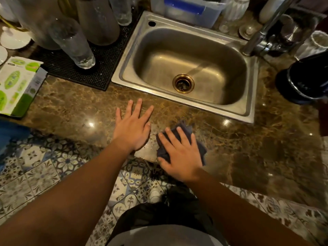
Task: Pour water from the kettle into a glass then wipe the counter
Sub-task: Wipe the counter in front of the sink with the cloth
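Observation:
My right hand (181, 155) presses flat on a crumpled dark blue cloth (182, 132) at the front edge of the brown marble counter (74, 107), just below the sink. My left hand (133, 128) rests palm down on the counter beside it, fingers spread, holding nothing. A tall clear glass (74, 43) stands on the black mat (106, 68) at the back left. A black kettle (305, 79) sits at the right edge of the counter.
A steel sink (188, 68) with a brass drain fills the middle, its tap (262, 31) at the back right. Bottles and jars crowd the back left. A green and white box (17, 86) lies at the left. Patterned floor tiles show below the counter's edge.

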